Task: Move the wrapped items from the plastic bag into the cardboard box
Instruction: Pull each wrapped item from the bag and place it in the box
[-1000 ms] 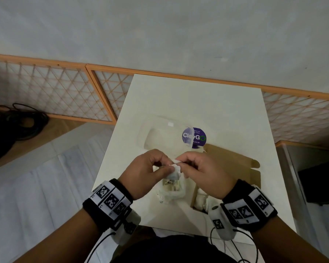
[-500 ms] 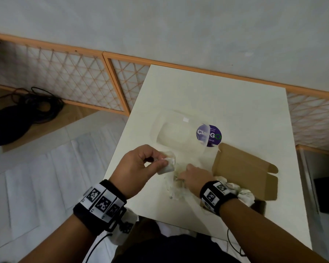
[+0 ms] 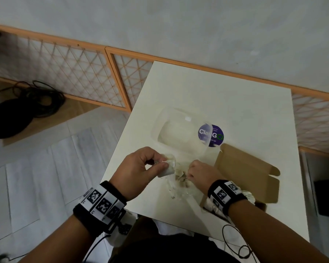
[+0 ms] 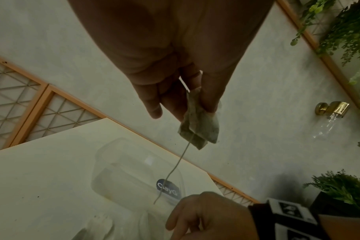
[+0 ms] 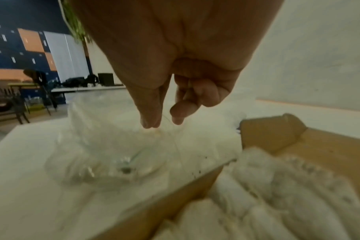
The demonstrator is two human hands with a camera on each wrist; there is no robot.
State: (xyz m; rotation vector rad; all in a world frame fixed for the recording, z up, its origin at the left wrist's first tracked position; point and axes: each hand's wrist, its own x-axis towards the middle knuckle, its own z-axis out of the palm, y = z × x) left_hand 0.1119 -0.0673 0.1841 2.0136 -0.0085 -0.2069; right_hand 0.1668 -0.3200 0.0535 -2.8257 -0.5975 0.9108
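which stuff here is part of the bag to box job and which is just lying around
Part of the job:
- clear crumpled plastic bag
- small white wrapped item pinched by the left hand
- right hand at the bag
- open brown cardboard box

Just lying about:
- clear plastic container with purple round sticker
- black coiled cables on the floor

Premises are presenting as an office or studio workspace rather than a home. A small white table [image 3: 226, 95] is standing against a grey wall with orange-framed lattice panels [image 3: 68, 73]. Black cables [image 3: 36, 103] are lying coiled on the floor. Desks and chairs [image 5: 21, 100] are showing blurred behind; potted greenery [image 4: 339, 186] is standing nearby.
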